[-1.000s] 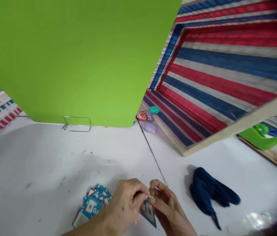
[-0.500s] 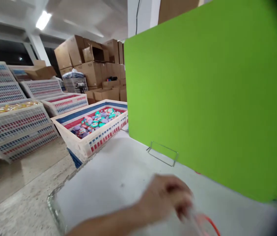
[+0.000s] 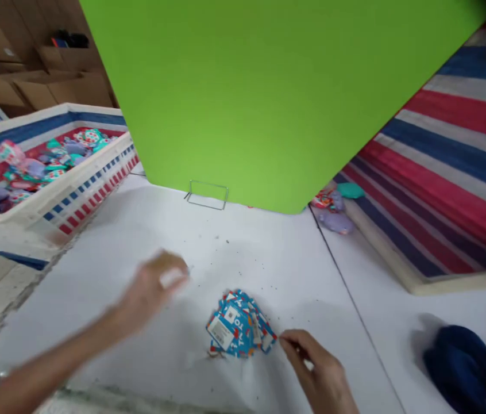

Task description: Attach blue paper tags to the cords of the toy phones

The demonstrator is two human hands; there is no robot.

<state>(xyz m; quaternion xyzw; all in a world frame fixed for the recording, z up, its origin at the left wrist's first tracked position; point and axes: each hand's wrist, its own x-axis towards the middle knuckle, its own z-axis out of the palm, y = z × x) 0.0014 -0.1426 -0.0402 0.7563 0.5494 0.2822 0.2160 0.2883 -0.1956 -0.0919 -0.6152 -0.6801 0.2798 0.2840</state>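
A fanned pile of blue printed cards (image 3: 236, 325), with white barcode labels and red and orange marks, lies on the white table (image 3: 96, 276). To its right, my right hand (image 3: 318, 371) is closed in a pinch, its thumb and forefinger at the corner of the outermost card. My left hand (image 3: 152, 287) hovers over the table, up and left of the pile. Its fingers are curled, with the tips near the thumb, but motion blurs them. A tiny dark speck shows at those tips; what it is I cannot make out.
A green board (image 3: 243, 103) leans across the table's back, with a thin wire frame (image 3: 207, 195) at its foot. At left stands a white crate (image 3: 96, 190) of colourful small items. Striped fabric lines a crate (image 3: 441, 230) at right. Dark blue cloth (image 3: 462, 362) lies lower right.
The view has turned right and down, bringing in the card pile, my right hand and the right crate. The clear, red-edged thing at my left fingers is no longer visible there.
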